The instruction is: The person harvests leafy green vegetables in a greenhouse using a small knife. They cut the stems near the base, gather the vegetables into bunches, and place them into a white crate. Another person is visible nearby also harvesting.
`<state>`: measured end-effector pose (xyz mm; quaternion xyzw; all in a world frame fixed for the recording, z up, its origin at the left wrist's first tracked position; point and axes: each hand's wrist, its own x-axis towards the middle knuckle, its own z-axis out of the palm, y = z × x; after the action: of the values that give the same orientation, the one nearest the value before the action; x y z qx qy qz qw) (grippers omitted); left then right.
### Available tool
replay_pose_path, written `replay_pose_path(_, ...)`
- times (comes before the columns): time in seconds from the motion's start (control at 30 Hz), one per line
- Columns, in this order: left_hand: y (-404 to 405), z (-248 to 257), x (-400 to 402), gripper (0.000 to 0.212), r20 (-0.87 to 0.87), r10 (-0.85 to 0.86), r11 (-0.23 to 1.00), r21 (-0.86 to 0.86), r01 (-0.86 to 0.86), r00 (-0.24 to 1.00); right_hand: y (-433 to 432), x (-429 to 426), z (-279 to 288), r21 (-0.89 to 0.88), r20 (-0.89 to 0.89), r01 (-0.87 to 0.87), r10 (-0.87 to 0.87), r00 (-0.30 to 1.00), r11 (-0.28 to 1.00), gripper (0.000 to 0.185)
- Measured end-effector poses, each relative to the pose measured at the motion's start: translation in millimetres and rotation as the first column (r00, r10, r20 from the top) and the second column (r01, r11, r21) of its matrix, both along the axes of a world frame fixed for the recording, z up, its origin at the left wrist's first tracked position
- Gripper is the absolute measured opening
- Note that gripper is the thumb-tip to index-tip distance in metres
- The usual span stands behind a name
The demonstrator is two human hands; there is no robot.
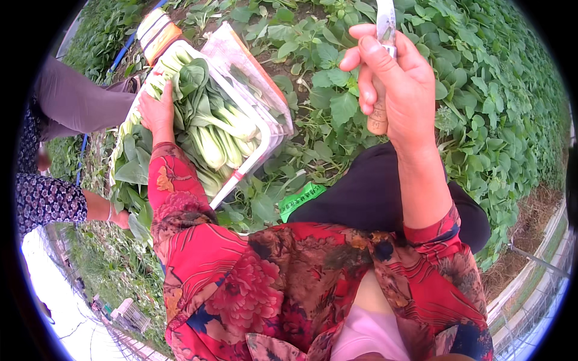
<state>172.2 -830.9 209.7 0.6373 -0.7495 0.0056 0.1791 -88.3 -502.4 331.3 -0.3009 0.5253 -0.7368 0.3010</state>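
My right hand (402, 85) is raised over the plants and holds a knife (377, 118) by its wooden handle. The metal blade points up and runs out at the top edge of the view. My left hand (157, 110) lies on bok choy (212, 146) heaped in a white plastic crate (235, 180). Its thumb is against the pale stalks, while leaves and stalks partly hide the other fingers. White stalk bases face me in the near half of the crate, and dark green leaves lie in the middle.
On the left, another person's hand (121, 219) touches leaves beside the crate. A pale woven sack (244, 58) leans along the crate's far side. A blue hose (122, 54) crosses the soil. A green strip with writing (301, 199) lies by my knee. Dense leafy plants (492, 113) grow on the right.
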Motion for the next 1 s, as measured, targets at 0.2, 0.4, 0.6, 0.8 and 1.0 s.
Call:
replay_pose_path(0.2,135,35,-45,0.036,-0.647,-0.455,0.82,-0.037,0.571,0.612,59,-8,7,-0.067,-0.034,0.14,-0.143,0.989,0.988,0.023)
replay_pose_path(0.4,207,-9,-52,0.022,-0.042,-0.538,0.843,-0.006,0.538,0.842,150,-47,40,-0.212,-0.21,0.279,-0.322,0.923,0.937,0.024)
replay_pose_path(0.6,202,2,-81,0.014,-0.047,-0.572,0.802,-0.241,0.547,0.819,232,-77,45,-0.102,-0.351,0.408,-0.416,0.839,0.907,0.024)
replay_pose_path(0.8,133,-10,-109,0.019,-0.238,-0.28,0.948,0.087,0.307,0.93,249,-69,13,0.011,-0.277,0.506,-0.484,0.83,0.862,0.021)
replay_pose_path(1.0,109,-29,-105,0.035,-0.398,0.023,0.995,0.101,0.019,0.917,240,-67,-18,0.101,-0.213,0.487,-0.459,0.862,0.867,0.021)
